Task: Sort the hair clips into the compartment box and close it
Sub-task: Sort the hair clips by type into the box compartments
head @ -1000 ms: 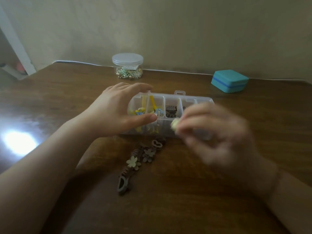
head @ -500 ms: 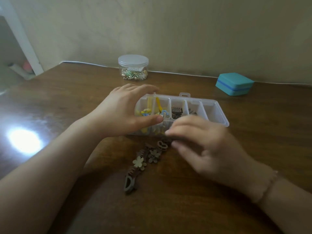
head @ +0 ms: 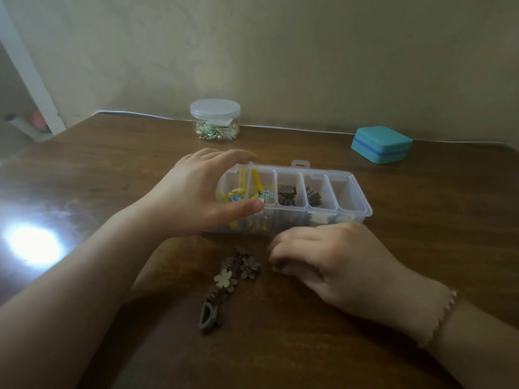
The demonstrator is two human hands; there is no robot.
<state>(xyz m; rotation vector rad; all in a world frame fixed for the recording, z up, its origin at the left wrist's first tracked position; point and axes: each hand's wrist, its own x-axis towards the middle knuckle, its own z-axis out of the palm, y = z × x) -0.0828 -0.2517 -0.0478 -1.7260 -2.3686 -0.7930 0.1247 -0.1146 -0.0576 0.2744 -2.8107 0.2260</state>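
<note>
Head view: the clear compartment box (head: 295,197) stands open on the brown worktop (head: 421,248), tipped a little toward the person. The left hand (head: 193,197) grips its left end, fingers curled over the far rim and thumb on the near wall. The two left compartments hold yellow and blue clips, the next two hold dark brown ones, and the rightmost looks bare, though pale pieces show through the near wall below it. The right hand (head: 331,262) rests knuckles-up on the worktop just in front of the box, its fingers (head: 280,248) curled down; whether they pinch a clip I cannot tell, since the tips are hidden beneath it. Just to its left, a loose row of hair clips (head: 227,279) lies on the worktop: brown claw pieces, two flower shapes, one pale and one grey, and a loop-ended piece nearest the person. These look light, hard and small, probably plastic, so they should slide easily on the wood. A pinch across a clip's narrow sides seems safer than pulling at a petal. Behind stand a lidded jar (head: 214,120) and a teal case (head: 380,144).
</note>
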